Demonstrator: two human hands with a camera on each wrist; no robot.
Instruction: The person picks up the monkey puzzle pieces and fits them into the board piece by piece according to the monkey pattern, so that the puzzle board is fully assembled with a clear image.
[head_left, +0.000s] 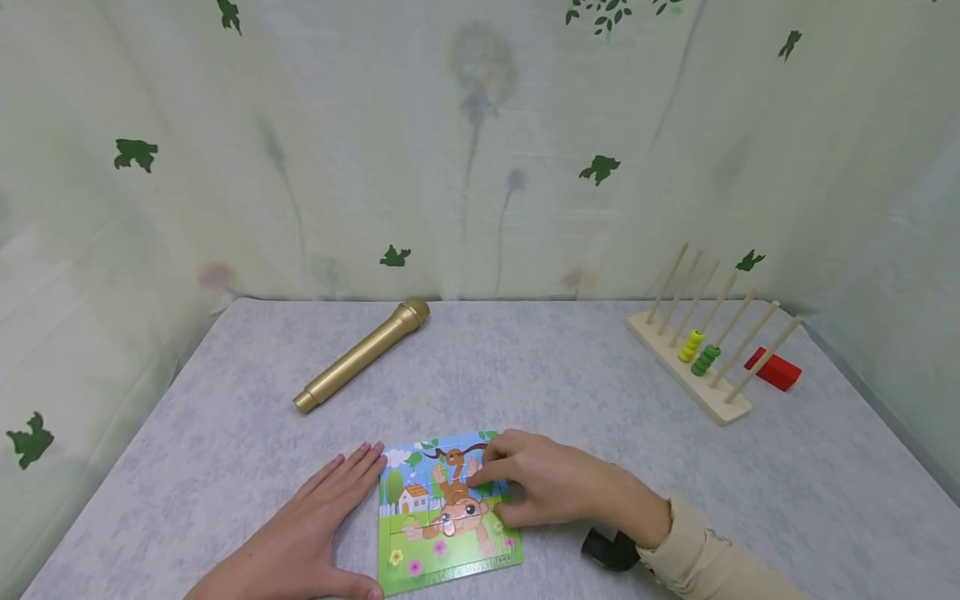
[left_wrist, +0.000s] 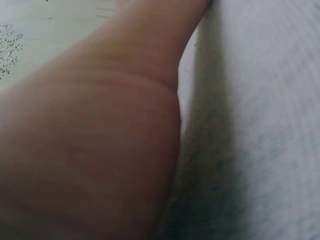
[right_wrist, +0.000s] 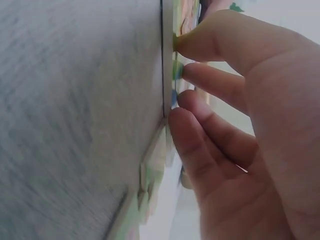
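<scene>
A square jigsaw puzzle [head_left: 437, 546] with a monkey, a small house and flowers lies flat near the front of the table. My left hand [head_left: 318, 529] rests beside its left edge, fingers extended and thumb at the lower left corner. Over the puzzle's right part, my right hand [head_left: 551, 479] pinches a puzzle piece with curled fingers; the hand covers most of that piece. Seen from the right wrist, the thumb [right_wrist: 200, 42] and fingertips meet small green and blue edges on the board. Only blurred forearm or hand skin shows in the left wrist view.
A gold toy microphone [head_left: 360, 358] lies behind the left hand. At the back right stand a wooden peg board [head_left: 693, 379] with yellow and green beads and a red block [head_left: 776, 371]. Pale green flat shapes [right_wrist: 152, 172] appear past my right fingers, their kind unclear.
</scene>
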